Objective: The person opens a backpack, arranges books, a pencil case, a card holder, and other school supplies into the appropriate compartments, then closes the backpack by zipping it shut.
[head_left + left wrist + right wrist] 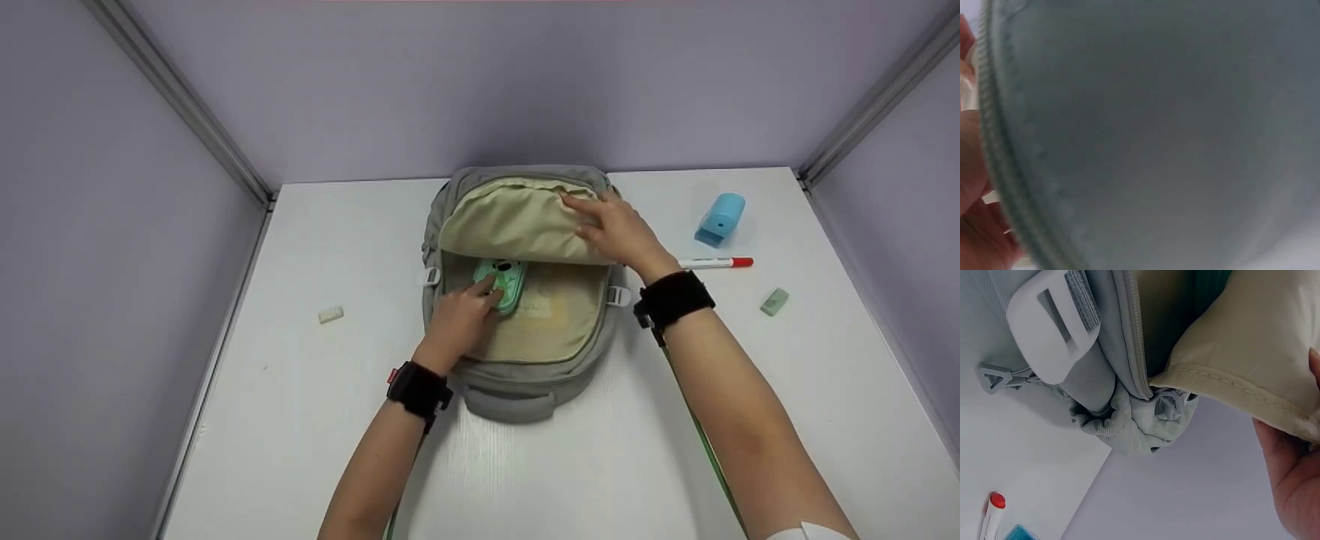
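Observation:
A grey backpack lies on the white table with its front compartment unzipped and its cream lining showing. My right hand grips the folded-back front flap; in the right wrist view, my fingers and thumb hold the flap near its edge. Inside the compartment lies a mint-green case with a dark cartoon face, its upper end under the flap. My left hand reaches in over the lower rim, fingertips on the case's left side. In the left wrist view, grey fabric covers most of the frame and hides the case.
Right of the backpack are a light blue rounded container, a red-capped white marker and a small green eraser. A small whitish eraser lies to the left. Lilac walls stand around the table's back and sides.

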The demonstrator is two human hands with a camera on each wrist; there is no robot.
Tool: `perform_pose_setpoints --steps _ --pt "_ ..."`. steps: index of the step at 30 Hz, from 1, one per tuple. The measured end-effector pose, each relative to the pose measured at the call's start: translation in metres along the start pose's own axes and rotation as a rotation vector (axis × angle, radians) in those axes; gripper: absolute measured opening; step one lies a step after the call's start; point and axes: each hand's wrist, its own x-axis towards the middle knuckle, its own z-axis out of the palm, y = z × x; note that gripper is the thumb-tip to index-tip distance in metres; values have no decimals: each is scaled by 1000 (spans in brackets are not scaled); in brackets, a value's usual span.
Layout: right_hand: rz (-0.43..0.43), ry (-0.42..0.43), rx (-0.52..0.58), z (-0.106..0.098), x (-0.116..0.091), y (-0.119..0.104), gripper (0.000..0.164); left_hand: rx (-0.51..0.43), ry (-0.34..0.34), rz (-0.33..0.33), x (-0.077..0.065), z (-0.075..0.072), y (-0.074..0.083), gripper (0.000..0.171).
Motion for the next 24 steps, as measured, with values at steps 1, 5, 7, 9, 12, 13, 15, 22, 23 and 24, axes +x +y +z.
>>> perform_pose_setpoints --steps 1,5,7,9,12,13,15,22,23,24 --pt "-1 5 -1 1 0 0 54 11 23 0 0 -1 0 22" --pt "-14 22 -5 4 -2 1 53 59 248 -27 1 -8 0 14" --pt "-24 31 -2 6 -3 2 53 80 386 -57 4 -14 -3 15" --pt "-42 40 -4 8 -4 2 53 78 464 -93 9 -21 -7 25" --pt "-71 52 -17 10 -5 3 53 65 444 -157 17 -30 -17 50" --pt "-81 57 -25 10 -6 4 53 57 408 -180 19 -33 -20 57" --pt "-97 63 -40 11 -7 4 53 14 319 -216 23 -37 -28 64" --pt "-131 79 -49 14 -8 4 52 -235 102 -240 29 -41 -42 63" --pt "-131 75 -49 14 -9 4 52 -252 96 -241 29 -42 -42 62" --pt "-131 71 -48 14 -9 4 52 -251 90 -242 28 -42 -41 62"
